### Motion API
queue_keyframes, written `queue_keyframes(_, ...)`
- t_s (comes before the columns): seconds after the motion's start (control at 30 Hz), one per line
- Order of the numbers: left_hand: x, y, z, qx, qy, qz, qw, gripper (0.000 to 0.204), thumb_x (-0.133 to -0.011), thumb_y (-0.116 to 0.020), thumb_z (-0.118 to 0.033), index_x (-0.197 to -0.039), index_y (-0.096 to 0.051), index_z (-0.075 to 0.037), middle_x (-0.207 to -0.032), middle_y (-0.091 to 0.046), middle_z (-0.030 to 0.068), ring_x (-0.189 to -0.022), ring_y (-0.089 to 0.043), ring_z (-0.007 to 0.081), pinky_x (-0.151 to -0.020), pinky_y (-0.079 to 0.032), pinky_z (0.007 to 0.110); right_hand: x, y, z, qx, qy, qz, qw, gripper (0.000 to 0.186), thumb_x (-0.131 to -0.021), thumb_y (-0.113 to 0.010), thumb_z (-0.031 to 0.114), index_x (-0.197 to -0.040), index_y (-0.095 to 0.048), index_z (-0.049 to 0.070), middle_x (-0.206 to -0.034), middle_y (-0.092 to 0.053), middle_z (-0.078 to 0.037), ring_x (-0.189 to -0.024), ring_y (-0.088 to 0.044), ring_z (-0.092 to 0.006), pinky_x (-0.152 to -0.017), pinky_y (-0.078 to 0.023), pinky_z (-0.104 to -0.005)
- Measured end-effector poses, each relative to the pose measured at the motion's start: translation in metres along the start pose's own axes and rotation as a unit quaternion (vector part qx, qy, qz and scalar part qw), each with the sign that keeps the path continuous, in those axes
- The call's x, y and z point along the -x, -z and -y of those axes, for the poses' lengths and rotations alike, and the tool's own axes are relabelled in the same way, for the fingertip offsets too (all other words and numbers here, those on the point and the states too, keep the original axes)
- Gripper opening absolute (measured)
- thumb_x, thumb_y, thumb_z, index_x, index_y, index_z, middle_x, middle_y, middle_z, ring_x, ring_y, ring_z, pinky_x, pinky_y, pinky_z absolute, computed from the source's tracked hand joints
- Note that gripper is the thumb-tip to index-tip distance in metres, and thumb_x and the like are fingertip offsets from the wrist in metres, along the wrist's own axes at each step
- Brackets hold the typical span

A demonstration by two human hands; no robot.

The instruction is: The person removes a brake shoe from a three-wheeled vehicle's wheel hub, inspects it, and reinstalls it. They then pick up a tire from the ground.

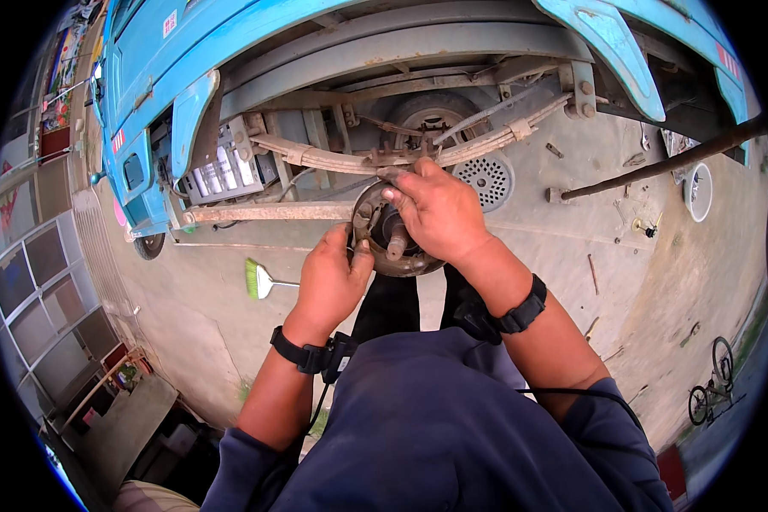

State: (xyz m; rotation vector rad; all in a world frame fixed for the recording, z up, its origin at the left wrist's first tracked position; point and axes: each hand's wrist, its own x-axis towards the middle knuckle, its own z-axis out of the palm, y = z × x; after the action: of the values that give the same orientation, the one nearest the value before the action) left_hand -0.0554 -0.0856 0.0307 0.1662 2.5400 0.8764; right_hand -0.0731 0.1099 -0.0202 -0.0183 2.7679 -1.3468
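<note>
A rusty round drum-brake assembly (pixel 414 263) is at the end of the axle under a blue truck, with a bare axle stub (pixel 396 246) protruding from its middle. My left hand (pixel 331 277) is closed round the left edge of the brake shoe (pixel 363 218), thumb at the front. Across the top right of the assembly reaches my right hand (pixel 445 209), its fingers bent together at the upper edge. What those fingertips grip is hidden. Just above them runs the rusty leaf spring (pixel 320 160).
The blue truck body (pixel 166 81) and its frame rail (pixel 273 212) overhang the work. A perforated metal disc (pixel 486 181) lies behind my right hand. To the right are a long rusty bar (pixel 657 173) and a white bucket (pixel 699 192); a green-bristled broom (pixel 258 280) lies left.
</note>
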Motion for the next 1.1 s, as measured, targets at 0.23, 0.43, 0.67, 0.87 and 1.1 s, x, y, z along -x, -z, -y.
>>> queue_keyframes(0.23,-0.008,-0.004,0.000,0.172,0.115,0.013,0.978,0.026,-0.094,-0.054,-0.002,-0.120,-0.053,0.004,-0.103,-0.065,0.0093,-0.080,-0.060,0.0072,-0.064,-0.049,0.025,-0.001,0.001,0.005,0.009,-0.007,0.007,1.000,0.017,-0.094,-0.065,0.029,-0.101,-0.071,0.014,-0.095,-0.062,-0.011,-0.085,-0.067,-0.0343,-0.071,-0.055,-0.0458)
queue_keyframes(0.43,-0.009,-0.004,-0.009,0.149,0.052,-0.042,0.987,0.025,-0.100,-0.057,-0.018,-0.112,-0.055,0.004,-0.092,-0.068,0.0147,-0.075,-0.064,0.0212,-0.066,-0.050,0.035,-0.002,0.000,0.002,0.016,0.014,0.002,1.000,0.018,-0.096,-0.064,0.030,-0.100,-0.070,0.013,-0.095,-0.062,-0.011,-0.085,-0.066,-0.0354,-0.072,-0.054,-0.0462)
queue_keyframes(0.67,0.001,-0.017,-0.015,0.026,0.079,-0.096,0.992,0.028,-0.104,-0.053,-0.026,-0.107,-0.057,0.002,-0.084,-0.067,0.0274,-0.084,-0.063,0.0487,-0.071,-0.049,0.052,-0.002,0.000,0.001,0.012,0.015,0.003,1.000,0.020,-0.096,-0.064,0.030,-0.092,-0.068,0.010,-0.094,-0.062,-0.011,-0.083,-0.065,-0.0370,-0.071,-0.053,-0.0475)
queue_keyframes(0.87,0.008,-0.029,-0.024,0.028,0.112,-0.155,0.981,0.028,-0.104,-0.053,-0.026,-0.104,-0.057,0.002,-0.082,-0.065,0.0284,-0.083,-0.062,0.0497,-0.070,-0.048,0.054,-0.006,-0.001,-0.001,0.007,0.027,0.008,1.000,0.020,-0.096,-0.065,0.030,-0.092,-0.067,0.010,-0.094,-0.061,-0.011,-0.082,-0.064,-0.0374,-0.070,-0.053,-0.0480)
queue_keyframes(1.1,0.009,-0.032,-0.031,0.012,0.155,-0.162,0.974,0.030,-0.104,-0.051,-0.027,-0.100,-0.058,0.003,-0.081,-0.065,0.0282,-0.080,-0.061,0.0493,-0.070,-0.047,0.053,-0.004,-0.002,0.000,-0.005,0.027,0.001,1.000,0.019,-0.095,-0.065,0.029,-0.092,-0.067,0.010,-0.092,-0.060,-0.011,-0.082,-0.065,-0.0369,-0.069,-0.053,-0.0473)
